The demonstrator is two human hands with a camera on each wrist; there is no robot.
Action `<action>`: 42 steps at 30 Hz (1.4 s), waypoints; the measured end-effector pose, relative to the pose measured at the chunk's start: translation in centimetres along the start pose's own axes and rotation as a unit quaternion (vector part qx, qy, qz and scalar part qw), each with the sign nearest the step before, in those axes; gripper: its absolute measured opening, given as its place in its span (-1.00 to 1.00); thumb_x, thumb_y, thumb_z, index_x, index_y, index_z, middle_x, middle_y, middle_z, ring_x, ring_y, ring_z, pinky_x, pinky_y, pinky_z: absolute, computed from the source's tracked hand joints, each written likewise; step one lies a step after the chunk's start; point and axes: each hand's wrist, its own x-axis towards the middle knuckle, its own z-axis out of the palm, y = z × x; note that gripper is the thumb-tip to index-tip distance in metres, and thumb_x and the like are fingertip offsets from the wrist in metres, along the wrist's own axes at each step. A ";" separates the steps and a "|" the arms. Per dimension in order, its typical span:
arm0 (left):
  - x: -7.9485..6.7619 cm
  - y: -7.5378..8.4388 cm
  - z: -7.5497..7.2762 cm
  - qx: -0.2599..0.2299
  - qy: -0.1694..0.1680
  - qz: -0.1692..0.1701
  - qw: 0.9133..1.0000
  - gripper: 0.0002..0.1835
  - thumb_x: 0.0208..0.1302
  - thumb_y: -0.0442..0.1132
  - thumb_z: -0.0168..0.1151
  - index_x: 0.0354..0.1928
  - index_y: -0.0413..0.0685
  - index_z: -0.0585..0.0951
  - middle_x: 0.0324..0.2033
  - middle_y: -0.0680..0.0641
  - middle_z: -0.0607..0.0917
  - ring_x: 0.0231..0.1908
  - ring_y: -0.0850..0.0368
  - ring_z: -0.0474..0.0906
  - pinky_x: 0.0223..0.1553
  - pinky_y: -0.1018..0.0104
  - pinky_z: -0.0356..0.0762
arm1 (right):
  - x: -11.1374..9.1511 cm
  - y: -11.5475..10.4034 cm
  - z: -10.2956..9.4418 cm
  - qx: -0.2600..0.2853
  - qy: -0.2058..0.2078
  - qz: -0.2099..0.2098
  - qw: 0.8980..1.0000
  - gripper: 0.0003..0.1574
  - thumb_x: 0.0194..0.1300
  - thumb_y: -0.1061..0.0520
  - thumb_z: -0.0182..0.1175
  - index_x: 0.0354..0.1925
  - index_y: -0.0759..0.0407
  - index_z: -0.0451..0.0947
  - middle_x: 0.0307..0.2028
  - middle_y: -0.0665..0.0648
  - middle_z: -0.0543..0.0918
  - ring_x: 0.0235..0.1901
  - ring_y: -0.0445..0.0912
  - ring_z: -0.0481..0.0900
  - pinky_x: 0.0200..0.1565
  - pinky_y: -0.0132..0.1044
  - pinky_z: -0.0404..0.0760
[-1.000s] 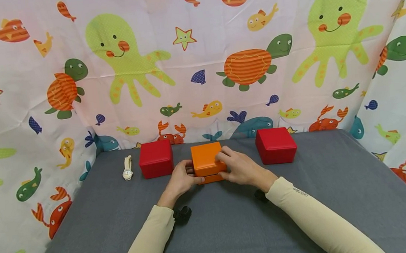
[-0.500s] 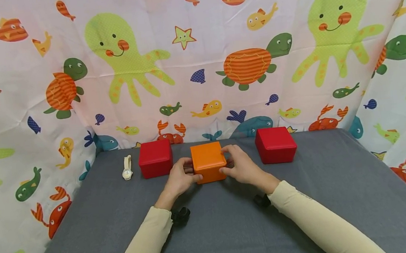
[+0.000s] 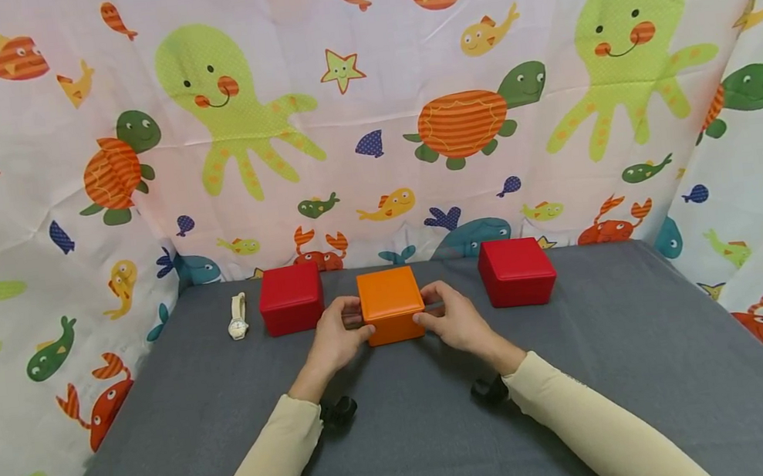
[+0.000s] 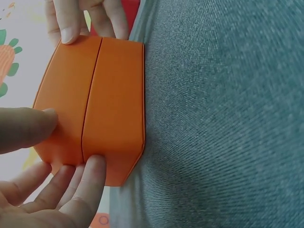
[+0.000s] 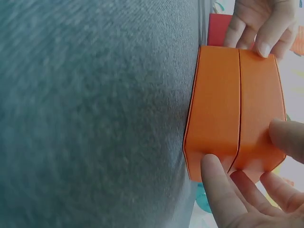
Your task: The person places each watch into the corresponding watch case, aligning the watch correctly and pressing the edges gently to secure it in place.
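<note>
An orange box (image 3: 389, 296) with a smooth, leather-like surface sits on the grey cloth, its lid down. Both wrist views show a thin dark seam between lid and base. My left hand (image 3: 333, 341) holds the left side of the box (image 4: 114, 95), thumb on the front face and fingers spread along the side. On the opposite side my right hand (image 3: 464, 325) grips it in the same way, thumb at the front right corner of the box (image 5: 217, 99). The back of the box is hidden in every view.
A red box (image 3: 292, 299) stands just left of my left hand, and another red box (image 3: 517, 273) stands farther right. A cream-strapped wristwatch (image 3: 238, 317) lies at the far left. A printed sea-animal curtain (image 3: 374, 37) rises behind the table (image 3: 416, 436).
The orange box's lid has come down and the gap along its front has narrowed to a seam. My right fingers have moved from the lid's top to the box's right side.
</note>
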 end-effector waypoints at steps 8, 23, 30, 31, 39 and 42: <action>1.0 -0.1 0.0 -0.021 -0.002 0.006 1.000 -0.48 0.14 -0.37 0.36 0.16 -0.14 0.44 0.04 -0.12 0.55 0.00 -0.03 0.54 0.05 0.11 0.53 | 0.5 -0.2 0.3 -0.006 0.021 -0.003 1.000 -0.53 0.30 0.05 0.25 0.11 0.13 0.37 0.04 0.16 0.53 -0.08 0.01 0.61 -0.14 -0.15 0.65; 5.7 -0.5 0.3 -0.075 -0.025 0.000 0.997 -0.47 0.16 -0.41 0.33 0.20 -0.13 0.44 0.10 -0.13 0.53 0.07 -0.03 0.51 0.03 0.14 0.54 | 3.8 1.0 -0.3 0.007 0.048 0.005 0.999 -0.50 0.30 0.05 0.24 0.13 0.17 0.34 0.04 0.19 0.53 -0.06 0.05 0.58 -0.10 -0.14 0.64; 6.9 -0.5 0.6 -0.074 -0.026 -0.004 0.997 -0.47 0.18 -0.41 0.31 0.21 -0.12 0.43 0.11 -0.13 0.52 0.08 -0.05 0.50 0.05 0.14 0.53 | 4.9 1.7 -0.4 0.018 0.055 0.018 0.998 -0.47 0.30 0.04 0.25 0.15 0.15 0.32 0.05 0.19 0.53 -0.05 0.04 0.57 -0.13 -0.16 0.65; 7.0 -0.6 0.6 -0.074 -0.025 -0.005 0.997 -0.47 0.17 -0.41 0.31 0.21 -0.12 0.44 0.11 -0.13 0.52 0.08 -0.04 0.50 0.05 0.14 0.53 | 4.9 1.7 -0.4 0.017 0.056 0.019 0.998 -0.47 0.30 0.04 0.25 0.15 0.15 0.32 0.05 0.19 0.53 -0.05 0.04 0.57 -0.13 -0.16 0.65; 6.1 -0.4 1.0 -0.067 -0.008 -0.012 0.998 -0.49 0.17 -0.34 0.34 0.18 -0.14 0.45 0.08 -0.15 0.54 0.07 -0.04 0.51 0.04 0.13 0.53 | 4.5 1.8 -0.4 0.009 0.049 0.037 0.998 -0.37 0.28 -0.05 0.25 0.19 0.19 0.29 0.05 0.19 0.52 -0.06 0.02 0.57 -0.10 -0.14 0.64; 5.0 0.0 0.9 -0.057 -0.002 -0.020 0.998 -0.48 0.17 -0.28 0.36 0.17 -0.12 0.45 0.05 -0.13 0.55 0.06 -0.03 0.53 0.04 0.13 0.54 | 3.8 1.8 -0.5 0.001 0.041 0.051 0.998 -0.32 0.28 -0.07 0.24 0.20 0.23 0.25 -0.01 0.21 0.54 -0.16 0.00 0.61 -0.14 -0.17 0.63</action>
